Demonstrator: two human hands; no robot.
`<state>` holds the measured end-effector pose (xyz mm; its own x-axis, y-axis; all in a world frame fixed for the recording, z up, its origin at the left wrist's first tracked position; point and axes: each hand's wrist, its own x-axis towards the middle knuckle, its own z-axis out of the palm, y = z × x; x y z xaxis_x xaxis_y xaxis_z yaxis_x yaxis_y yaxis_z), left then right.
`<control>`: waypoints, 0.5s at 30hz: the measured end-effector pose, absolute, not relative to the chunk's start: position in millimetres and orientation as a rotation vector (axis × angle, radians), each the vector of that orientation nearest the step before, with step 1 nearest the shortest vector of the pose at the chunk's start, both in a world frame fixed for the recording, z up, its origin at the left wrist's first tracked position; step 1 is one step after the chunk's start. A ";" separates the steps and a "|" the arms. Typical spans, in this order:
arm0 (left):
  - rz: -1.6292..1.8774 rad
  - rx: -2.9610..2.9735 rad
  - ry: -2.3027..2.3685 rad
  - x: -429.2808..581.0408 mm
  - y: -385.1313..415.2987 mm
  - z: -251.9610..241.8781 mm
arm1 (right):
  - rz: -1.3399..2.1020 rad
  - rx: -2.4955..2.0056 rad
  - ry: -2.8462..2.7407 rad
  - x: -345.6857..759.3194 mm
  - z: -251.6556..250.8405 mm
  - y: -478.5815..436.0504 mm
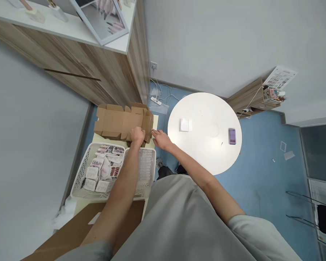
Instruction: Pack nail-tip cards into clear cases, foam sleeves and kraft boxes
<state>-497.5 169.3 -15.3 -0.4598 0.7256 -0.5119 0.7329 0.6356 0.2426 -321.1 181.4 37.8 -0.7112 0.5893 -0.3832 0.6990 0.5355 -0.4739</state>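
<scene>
Now the left hand is curling over cardboard lying along the tabletop's far edge, grip hidden; the right hand, fingers loosely spread, is meeting the cardboard's right side.

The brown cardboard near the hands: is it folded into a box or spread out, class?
Mostly spread out: the cardboard lies as joined panels, its creases and edge flaps showing.

cartons beyond left basket | cards inside it | table right
</scene>
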 end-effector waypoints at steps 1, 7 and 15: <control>-0.016 1.132 2.265 -499.8 168.5 -16.8 | -0.902 1.062 2.592 -330.7 32.3 183.6; 0.002 1.092 2.237 -508.0 169.3 -18.6 | -0.955 1.066 2.398 -372.8 2.4 185.2; -0.005 1.114 2.263 -503.3 161.7 2.1 | -1.022 1.182 2.221 -380.8 -10.9 182.6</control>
<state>-503.3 161.7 2.1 -0.4602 0.7177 -0.5226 0.7202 0.6460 0.2530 -380.8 182.6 -10.9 -0.5485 0.5249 -0.6509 0.8358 0.3675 -0.4080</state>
